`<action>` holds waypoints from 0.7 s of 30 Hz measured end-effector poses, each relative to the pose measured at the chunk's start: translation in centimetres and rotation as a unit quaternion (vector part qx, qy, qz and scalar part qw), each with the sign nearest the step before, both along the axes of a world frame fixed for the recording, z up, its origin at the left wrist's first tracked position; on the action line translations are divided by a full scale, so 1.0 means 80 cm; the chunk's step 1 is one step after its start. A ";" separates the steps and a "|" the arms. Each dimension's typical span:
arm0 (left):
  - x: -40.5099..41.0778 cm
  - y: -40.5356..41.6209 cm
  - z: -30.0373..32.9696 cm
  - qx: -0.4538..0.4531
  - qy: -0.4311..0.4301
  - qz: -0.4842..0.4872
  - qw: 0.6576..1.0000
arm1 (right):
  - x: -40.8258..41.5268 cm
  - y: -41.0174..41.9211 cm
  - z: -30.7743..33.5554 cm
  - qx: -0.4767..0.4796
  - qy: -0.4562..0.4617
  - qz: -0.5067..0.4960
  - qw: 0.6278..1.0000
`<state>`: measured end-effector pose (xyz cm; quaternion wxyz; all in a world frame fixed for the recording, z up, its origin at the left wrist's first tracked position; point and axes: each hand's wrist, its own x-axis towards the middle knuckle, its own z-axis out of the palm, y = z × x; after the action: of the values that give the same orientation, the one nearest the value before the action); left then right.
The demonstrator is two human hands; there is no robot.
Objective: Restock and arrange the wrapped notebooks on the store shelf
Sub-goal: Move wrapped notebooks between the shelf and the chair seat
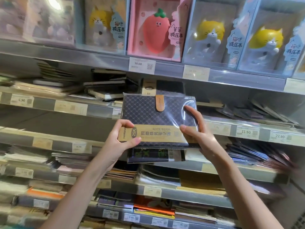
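Note:
A dark navy notebook (148,113) in clear plastic wrap, with a tan strap clasp and a kraft paper band reading "NOTE BOOK 25K", is held up in front of the shelves. My left hand (123,138) pinches its lower left corner. My right hand (196,131) grips its lower right side, fingers spread over the wrap. Under it in the same grip sits a second wrapped dark notebook (155,156), only its lower edge showing. Behind the held one, a matching dark notebook (170,87) stands on the middle shelf.
The upper shelf (99,55) carries boxed squishy notebooks: a pink strawberry box (155,28) and yellow cat boxes (212,33). Stacks of flat notebooks (105,90) fill the shelves left, right and below. Price tags (142,65) line each shelf edge.

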<state>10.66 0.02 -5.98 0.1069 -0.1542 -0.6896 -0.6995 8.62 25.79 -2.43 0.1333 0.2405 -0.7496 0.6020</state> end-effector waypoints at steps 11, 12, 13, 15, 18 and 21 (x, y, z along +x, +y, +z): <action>0.099 -0.069 -0.106 -0.029 -0.056 0.033 0.997 | 0.086 -0.071 -0.096 0.023 -0.055 0.014 0.998; 0.107 -0.078 -0.121 -0.047 -0.058 0.033 0.997 | 0.092 -0.079 -0.113 0.028 -0.066 0.009 0.997; 0.114 -0.089 -0.136 -0.067 -0.060 0.028 0.996 | 0.098 -0.089 -0.130 0.030 -0.080 0.005 0.996; 0.128 -0.110 -0.169 -0.087 -0.075 0.012 0.993 | 0.110 -0.107 -0.166 0.026 -0.122 0.003 0.992; 0.144 -0.138 -0.224 -0.081 -0.126 0.001 0.989 | 0.126 -0.134 -0.226 0.035 -0.173 0.002 0.984; 0.160 -0.158 -0.289 -0.085 -0.171 -0.001 0.982 | 0.142 -0.156 -0.298 0.024 -0.232 -0.004 0.972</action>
<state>23.47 -12.63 -29.09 -0.0272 -0.0416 -0.7541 -0.6549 19.96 13.32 -26.24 -0.0479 0.0943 -0.7756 0.6224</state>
